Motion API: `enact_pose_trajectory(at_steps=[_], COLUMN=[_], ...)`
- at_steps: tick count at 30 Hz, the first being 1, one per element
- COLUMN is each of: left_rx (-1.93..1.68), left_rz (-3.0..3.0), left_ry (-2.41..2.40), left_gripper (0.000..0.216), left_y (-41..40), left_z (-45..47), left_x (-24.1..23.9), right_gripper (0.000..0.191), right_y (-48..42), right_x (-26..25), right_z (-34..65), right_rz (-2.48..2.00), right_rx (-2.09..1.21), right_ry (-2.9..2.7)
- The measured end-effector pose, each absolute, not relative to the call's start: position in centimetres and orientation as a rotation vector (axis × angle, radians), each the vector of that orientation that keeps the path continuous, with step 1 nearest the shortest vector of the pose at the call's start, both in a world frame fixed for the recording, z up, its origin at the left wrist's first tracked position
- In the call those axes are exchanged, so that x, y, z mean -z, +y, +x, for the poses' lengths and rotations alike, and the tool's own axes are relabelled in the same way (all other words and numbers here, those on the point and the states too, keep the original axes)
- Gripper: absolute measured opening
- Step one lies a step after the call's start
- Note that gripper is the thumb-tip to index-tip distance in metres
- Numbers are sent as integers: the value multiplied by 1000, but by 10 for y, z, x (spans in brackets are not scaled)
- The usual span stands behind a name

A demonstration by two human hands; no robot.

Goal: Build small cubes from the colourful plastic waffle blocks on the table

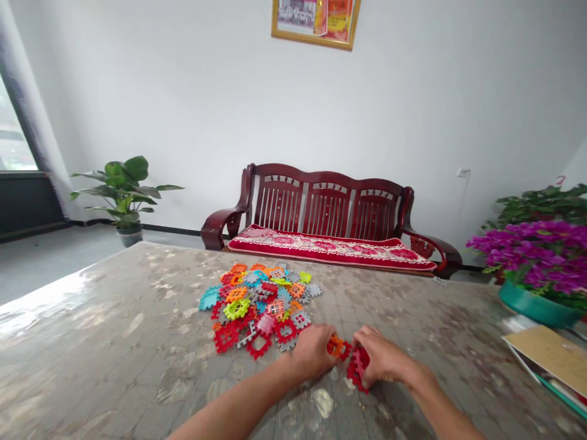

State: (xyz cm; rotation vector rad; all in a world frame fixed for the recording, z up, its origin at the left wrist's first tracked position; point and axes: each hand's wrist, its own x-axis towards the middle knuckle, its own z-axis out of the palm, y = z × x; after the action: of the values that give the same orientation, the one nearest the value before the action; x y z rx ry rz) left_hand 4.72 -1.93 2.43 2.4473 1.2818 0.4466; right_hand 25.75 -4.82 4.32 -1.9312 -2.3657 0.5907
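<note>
My left hand [315, 351] is closed around an orange toothed building piece [337, 346], with some red showing at its right edge. Just to the right, my right hand [380, 355] grips a red toothed building piece [358, 366] that stands on edge. The two pieces sit close together; whether their teeth interlock I cannot make out. Left of my hands lies a loose pile of plastic building pieces [237, 308] in red, orange, blue, grey, pink and lime, many with square or round openings. My fingers hide parts of both held pieces.
A patterned cover lies over the table [151, 342]. On the right stand purple flowers in a teal pot [536, 302], beside a brown folder [553, 354]. Beyond the table are a wooden bench [328, 195] with a red cushion and a potted plant [123, 189].
</note>
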Motion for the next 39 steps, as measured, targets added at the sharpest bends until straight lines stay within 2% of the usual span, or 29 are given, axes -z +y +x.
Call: enact_pose_trajectory(at_steps=[7, 13, 20, 30, 34, 39], left_rx=[-633, -742, -868, -857, -811, -756], left_rz=[2528, 2408, 2042, 1882, 1881, 1836], left_ry=[1367, 1633, 1980, 2107, 2215, 2350], left_gripper=[8, 10, 24, 27, 45, 57], left_y=[5, 38, 67, 79, 74, 65], left_z=[-3, -60, -120, -162, -168, -182], left_x=[-48, -69, -66, -50, -46, -42], right_gripper=[55, 42, 37, 30, 33, 58], right_y=[-44, -44, -43, 15, 49, 73], right_x=[-41, -39, -33, -60, -78, -66], right_z=[257, 257, 255, 197, 142, 121], right_rz=[-1968, -2002, -1995, -1648, -1444, -1250], right_rx=[-685, -930, -948, -1118, -1195, -1048], right_ry=[-2269, -2203, -2085, -1756, -1587, -1460])
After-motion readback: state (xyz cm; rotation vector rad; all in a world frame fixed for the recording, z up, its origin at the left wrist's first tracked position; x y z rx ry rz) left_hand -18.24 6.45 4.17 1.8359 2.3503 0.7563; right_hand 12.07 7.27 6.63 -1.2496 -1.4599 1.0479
